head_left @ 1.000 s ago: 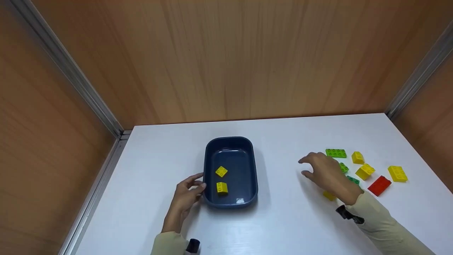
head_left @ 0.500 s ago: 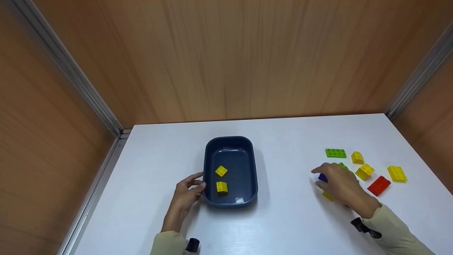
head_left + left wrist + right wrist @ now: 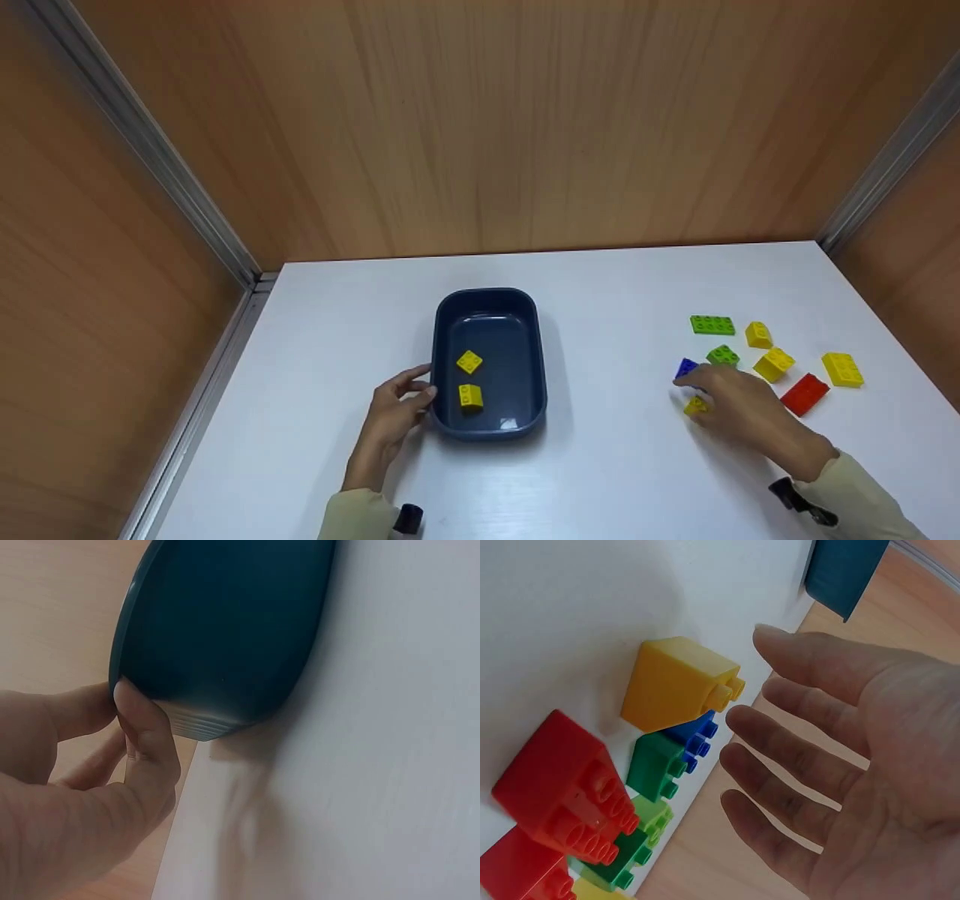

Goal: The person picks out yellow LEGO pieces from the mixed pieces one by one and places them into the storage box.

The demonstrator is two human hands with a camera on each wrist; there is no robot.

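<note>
My left hand [image 3: 390, 424] pinches the side of a dark blue rectangular dish [image 3: 517, 382], its thumb and fingers at the rim in the left wrist view. Two yellow bricks lie inside the dish, one angled [image 3: 469, 362] and one with a sloped side [image 3: 471, 397]. At the right, my right hand [image 3: 742, 409] hovers low over the bricks with spread, slightly bent fingers. Beside its thumb and fingertips stands a yellow toy brick [image 3: 671, 682]. A blue brick [image 3: 685, 367] sits just beyond the fingers. The hand hides a dark green brick [image 3: 656, 765] from the head view.
Around the right hand lie a light green flat brick [image 3: 712, 325], a small green brick [image 3: 722, 355], a red brick [image 3: 805, 394] and several yellow bricks, one farthest right [image 3: 843, 370]. A wooden wall [image 3: 525, 135] stands behind the white table [image 3: 600, 465].
My right hand has moved right and toward the table's front, down among the bricks, uncovering the small green and blue bricks. The left hand and the dish stay in place.
</note>
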